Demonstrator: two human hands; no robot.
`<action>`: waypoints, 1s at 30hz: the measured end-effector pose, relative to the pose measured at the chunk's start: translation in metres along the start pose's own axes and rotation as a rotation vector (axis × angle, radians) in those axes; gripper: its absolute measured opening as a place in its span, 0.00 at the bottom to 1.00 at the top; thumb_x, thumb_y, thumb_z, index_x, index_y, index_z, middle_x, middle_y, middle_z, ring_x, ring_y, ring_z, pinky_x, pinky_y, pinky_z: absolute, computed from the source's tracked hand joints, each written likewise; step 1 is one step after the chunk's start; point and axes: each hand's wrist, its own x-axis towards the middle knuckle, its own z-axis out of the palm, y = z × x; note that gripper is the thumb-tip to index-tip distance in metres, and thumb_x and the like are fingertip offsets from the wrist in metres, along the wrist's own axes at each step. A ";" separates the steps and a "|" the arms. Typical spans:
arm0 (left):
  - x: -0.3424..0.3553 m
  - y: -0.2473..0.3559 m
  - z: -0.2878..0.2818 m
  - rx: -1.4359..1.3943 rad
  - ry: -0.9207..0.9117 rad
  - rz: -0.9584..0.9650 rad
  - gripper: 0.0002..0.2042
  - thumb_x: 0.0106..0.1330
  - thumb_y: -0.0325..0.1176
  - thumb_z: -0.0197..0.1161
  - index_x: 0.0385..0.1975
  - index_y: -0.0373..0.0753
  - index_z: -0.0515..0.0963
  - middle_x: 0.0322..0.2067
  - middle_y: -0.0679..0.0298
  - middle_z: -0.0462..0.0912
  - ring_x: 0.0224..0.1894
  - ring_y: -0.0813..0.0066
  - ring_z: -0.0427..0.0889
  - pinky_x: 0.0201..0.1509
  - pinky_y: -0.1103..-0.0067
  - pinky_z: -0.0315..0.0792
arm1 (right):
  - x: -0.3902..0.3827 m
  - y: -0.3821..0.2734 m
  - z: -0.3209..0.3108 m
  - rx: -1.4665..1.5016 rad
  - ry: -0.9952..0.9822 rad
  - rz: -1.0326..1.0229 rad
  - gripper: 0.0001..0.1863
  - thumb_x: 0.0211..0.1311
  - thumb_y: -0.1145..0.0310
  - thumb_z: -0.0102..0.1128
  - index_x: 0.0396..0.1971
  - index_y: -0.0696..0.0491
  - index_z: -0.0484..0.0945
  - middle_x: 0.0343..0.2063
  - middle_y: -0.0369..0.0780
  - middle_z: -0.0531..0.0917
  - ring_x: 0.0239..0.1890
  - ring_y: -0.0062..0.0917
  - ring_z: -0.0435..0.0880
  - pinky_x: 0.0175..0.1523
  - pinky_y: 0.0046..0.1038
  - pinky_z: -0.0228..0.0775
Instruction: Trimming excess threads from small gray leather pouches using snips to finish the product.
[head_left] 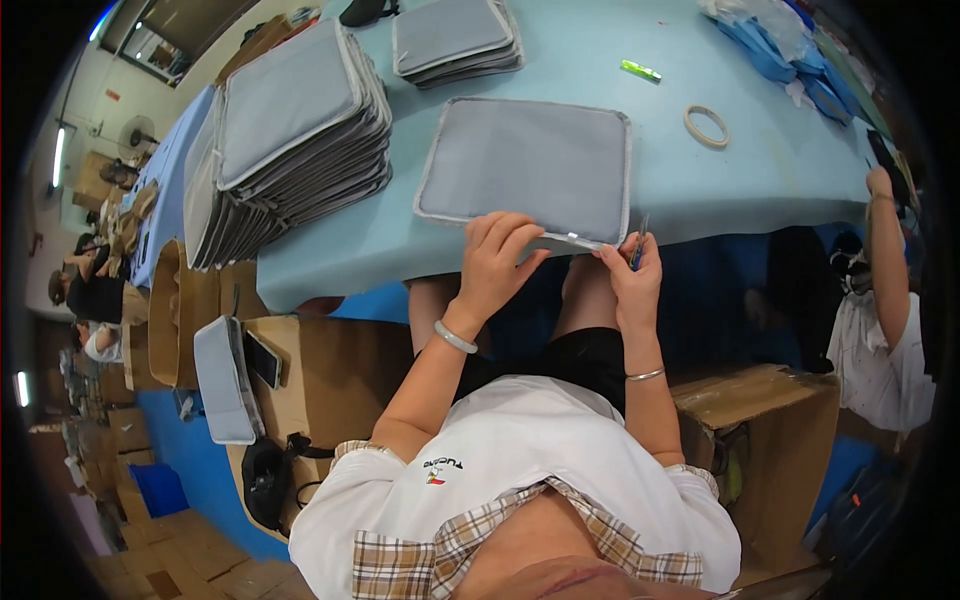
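A grey rectangular fabric panel (530, 160) with pale bound edges lies flat on the light blue table, its near edge at the table's front. My left hand (492, 265) rests at that edge with bent fingers on the panel and the thumb apart from them. At the near right corner, my right hand (636, 280) is closed around small blue-handled snips (637, 255), blades pointing up and away. Its thumb and finger also pinch the panel's corner binding. A small shiny white piece (577, 239) shows on the edge between my hands.
A tall stack of similar grey panels (290, 110) stands at the left, with a smaller stack (455, 40) behind. A tape roll (707, 126) and a green cutter-like object (641, 71) lie to the right. Cardboard boxes (345, 370) flank me. Another person's arm (886, 265) is at far right.
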 end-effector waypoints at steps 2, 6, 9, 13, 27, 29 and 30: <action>0.003 -0.002 -0.002 0.045 -0.009 -0.030 0.19 0.48 0.29 0.73 0.43 0.44 0.79 0.46 0.66 0.78 0.52 0.64 0.74 0.57 0.66 0.65 | -0.001 -0.001 0.004 0.021 -0.006 -0.001 0.13 0.59 0.83 0.62 0.28 0.55 0.65 0.27 0.33 0.71 0.32 0.17 0.79 0.45 0.22 0.78; 0.010 -0.007 0.000 0.176 -0.083 -0.068 0.29 0.47 0.26 0.72 0.53 0.44 0.75 0.54 0.64 0.76 0.61 0.63 0.70 0.64 0.64 0.60 | -0.006 -0.002 0.014 0.009 -0.040 -0.003 0.13 0.59 0.83 0.62 0.28 0.55 0.65 0.26 0.33 0.72 0.32 0.18 0.80 0.46 0.22 0.79; 0.009 -0.013 -0.001 0.224 -0.122 -0.074 0.30 0.46 0.23 0.70 0.55 0.42 0.75 0.56 0.63 0.76 0.62 0.62 0.70 0.65 0.65 0.59 | -0.007 -0.002 0.016 0.012 -0.110 -0.028 0.13 0.60 0.83 0.61 0.30 0.54 0.64 0.26 0.34 0.74 0.33 0.20 0.83 0.46 0.23 0.79; 0.015 -0.020 -0.011 0.163 -0.064 -0.055 0.28 0.48 0.20 0.66 0.54 0.42 0.77 0.55 0.64 0.78 0.60 0.64 0.73 0.65 0.65 0.59 | -0.012 -0.018 0.021 0.082 -0.124 -0.031 0.14 0.60 0.83 0.61 0.30 0.53 0.64 0.27 0.36 0.77 0.34 0.22 0.84 0.45 0.23 0.78; 0.039 -0.027 -0.040 -0.242 0.237 -0.377 0.19 0.56 0.19 0.62 0.49 0.39 0.80 0.49 0.62 0.82 0.55 0.70 0.76 0.62 0.75 0.63 | -0.008 -0.036 0.010 0.056 -0.064 -0.104 0.13 0.60 0.79 0.63 0.30 0.53 0.65 0.27 0.38 0.81 0.32 0.22 0.84 0.42 0.21 0.74; 0.049 -0.026 -0.046 -0.592 0.331 -0.746 0.12 0.68 0.27 0.58 0.50 0.37 0.77 0.46 0.65 0.80 0.52 0.79 0.74 0.59 0.79 0.65 | -0.008 -0.041 0.006 0.017 -0.037 -0.120 0.12 0.60 0.79 0.63 0.29 0.53 0.66 0.27 0.38 0.81 0.32 0.21 0.83 0.42 0.21 0.74; 0.057 -0.028 -0.045 -0.578 0.350 -0.753 0.12 0.68 0.27 0.58 0.50 0.37 0.77 0.46 0.65 0.80 0.52 0.79 0.74 0.59 0.79 0.65 | -0.007 -0.044 0.005 -0.026 -0.004 -0.140 0.12 0.60 0.79 0.63 0.29 0.53 0.66 0.27 0.38 0.81 0.31 0.21 0.83 0.42 0.21 0.74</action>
